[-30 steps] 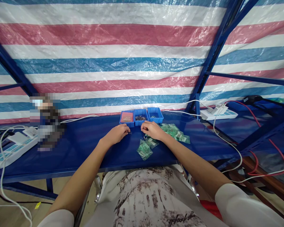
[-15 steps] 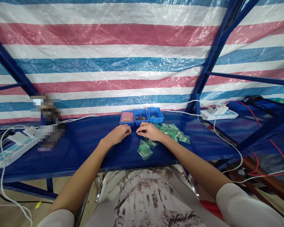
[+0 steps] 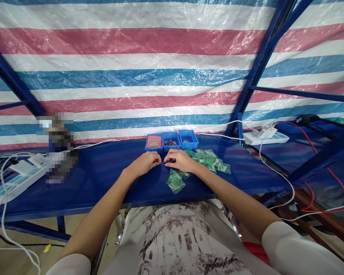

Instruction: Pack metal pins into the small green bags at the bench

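Note:
My left hand (image 3: 147, 162) is closed in a pinch on a thin, light-coloured wire-like piece (image 3: 162, 164) that sticks out to the right. My right hand (image 3: 179, 160) faces it, fingers pinched at the piece's other end; whatever small item those fingertips hold is too small to make out. Just beyond the hands stand three blue bins in a row: one with a reddish-pink block or packet (image 3: 154, 141), one with many small dark metal parts (image 3: 171, 143), and one with a few small bits (image 3: 188, 139). Small clear-and-green packets (image 3: 176, 181) lie beside and below my right hand.
More green packets (image 3: 210, 160) are piled to the right on the blue table (image 3: 103, 183). White power strips (image 3: 265, 138) with cables sit at both sides. Blue metal posts and a striped tarp (image 3: 149, 80) stand behind. A pixelated patch covers the left rear.
My right hand has moved slightly left and its fingers have closed in toward the thin piece. The left hand has shifted slightly, still pinching. The bins and packets are unmoved.

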`<action>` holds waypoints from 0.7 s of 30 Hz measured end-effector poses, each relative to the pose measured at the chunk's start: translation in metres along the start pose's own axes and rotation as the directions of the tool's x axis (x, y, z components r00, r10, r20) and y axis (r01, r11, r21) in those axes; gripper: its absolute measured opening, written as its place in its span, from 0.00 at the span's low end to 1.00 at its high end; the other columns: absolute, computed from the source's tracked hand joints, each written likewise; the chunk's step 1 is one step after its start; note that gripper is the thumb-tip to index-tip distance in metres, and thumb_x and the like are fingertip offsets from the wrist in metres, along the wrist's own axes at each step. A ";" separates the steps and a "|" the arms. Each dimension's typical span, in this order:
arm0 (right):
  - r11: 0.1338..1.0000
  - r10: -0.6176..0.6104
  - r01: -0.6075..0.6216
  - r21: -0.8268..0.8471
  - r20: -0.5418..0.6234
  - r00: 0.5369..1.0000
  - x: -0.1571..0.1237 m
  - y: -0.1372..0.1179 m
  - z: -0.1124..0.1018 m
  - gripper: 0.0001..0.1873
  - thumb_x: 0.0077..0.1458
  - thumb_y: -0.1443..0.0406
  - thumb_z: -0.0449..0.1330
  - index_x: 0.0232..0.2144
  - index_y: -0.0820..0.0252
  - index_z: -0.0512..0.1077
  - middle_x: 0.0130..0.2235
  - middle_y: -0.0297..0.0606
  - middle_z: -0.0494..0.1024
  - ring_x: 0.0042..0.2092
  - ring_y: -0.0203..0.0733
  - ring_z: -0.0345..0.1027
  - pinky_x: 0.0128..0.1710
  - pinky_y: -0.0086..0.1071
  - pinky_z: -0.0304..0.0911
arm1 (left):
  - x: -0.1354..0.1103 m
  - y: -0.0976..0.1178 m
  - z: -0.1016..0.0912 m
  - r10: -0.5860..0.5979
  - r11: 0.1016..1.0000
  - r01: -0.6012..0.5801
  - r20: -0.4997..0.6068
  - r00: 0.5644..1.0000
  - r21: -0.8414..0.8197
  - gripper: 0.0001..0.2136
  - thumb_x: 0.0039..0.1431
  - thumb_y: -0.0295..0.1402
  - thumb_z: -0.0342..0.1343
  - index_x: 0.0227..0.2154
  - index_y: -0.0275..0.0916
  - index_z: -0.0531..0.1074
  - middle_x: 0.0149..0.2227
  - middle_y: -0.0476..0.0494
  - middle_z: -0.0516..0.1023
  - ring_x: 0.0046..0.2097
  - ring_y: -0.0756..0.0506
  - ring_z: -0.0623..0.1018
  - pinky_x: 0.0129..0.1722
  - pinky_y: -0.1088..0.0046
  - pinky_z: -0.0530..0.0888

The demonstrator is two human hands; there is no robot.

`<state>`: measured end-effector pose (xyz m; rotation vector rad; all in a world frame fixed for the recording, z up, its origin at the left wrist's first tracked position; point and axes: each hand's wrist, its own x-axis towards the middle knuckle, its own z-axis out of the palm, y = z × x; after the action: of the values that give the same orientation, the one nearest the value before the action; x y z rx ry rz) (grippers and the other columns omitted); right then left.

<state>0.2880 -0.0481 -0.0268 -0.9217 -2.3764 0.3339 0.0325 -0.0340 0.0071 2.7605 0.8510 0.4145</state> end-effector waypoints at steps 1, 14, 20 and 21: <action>1.000 0.000 0.000 -0.002 -0.001 1.000 0.000 0.000 0.000 0.06 0.67 0.61 0.65 0.43 0.55 0.82 0.43 0.41 0.76 0.39 0.44 0.70 0.38 0.34 0.60 | 0.000 0.001 0.000 0.000 1.000 0.000 0.002 1.000 -0.002 0.08 0.71 0.28 0.54 0.41 0.38 0.78 0.42 0.41 0.81 0.40 0.44 0.79 0.43 0.70 0.72; 0.999 0.022 -0.021 -0.043 0.022 1.000 -0.001 0.001 0.001 0.10 0.72 0.62 0.59 0.40 0.55 0.79 0.43 0.41 0.76 0.36 0.43 0.68 0.42 0.37 0.58 | 0.001 0.005 -0.001 0.051 0.998 -0.051 0.019 0.999 -0.023 0.09 0.73 0.30 0.54 0.44 0.38 0.80 0.43 0.41 0.81 0.42 0.44 0.80 0.43 0.70 0.73; 1.000 0.013 -0.013 0.011 0.033 0.999 -0.001 0.001 0.002 0.10 0.72 0.61 0.58 0.42 0.55 0.80 0.44 0.42 0.76 0.36 0.43 0.68 0.38 0.36 0.60 | 0.001 0.007 -0.002 0.055 0.998 -0.055 0.021 0.998 -0.014 0.09 0.73 0.29 0.53 0.44 0.38 0.80 0.43 0.41 0.81 0.43 0.43 0.80 0.44 0.70 0.73; 1.000 0.015 -0.016 0.023 0.032 0.999 -0.001 0.002 0.002 0.10 0.72 0.61 0.59 0.42 0.55 0.80 0.44 0.42 0.76 0.36 0.43 0.69 0.38 0.36 0.61 | 0.001 0.007 -0.003 0.052 0.999 -0.052 0.022 0.998 -0.010 0.09 0.72 0.28 0.54 0.43 0.38 0.80 0.43 0.41 0.81 0.43 0.44 0.80 0.43 0.70 0.72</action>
<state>0.2883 -0.0476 -0.0294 -0.9309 -2.3901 0.3834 0.0364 -0.0391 0.0119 2.7780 0.7708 0.3952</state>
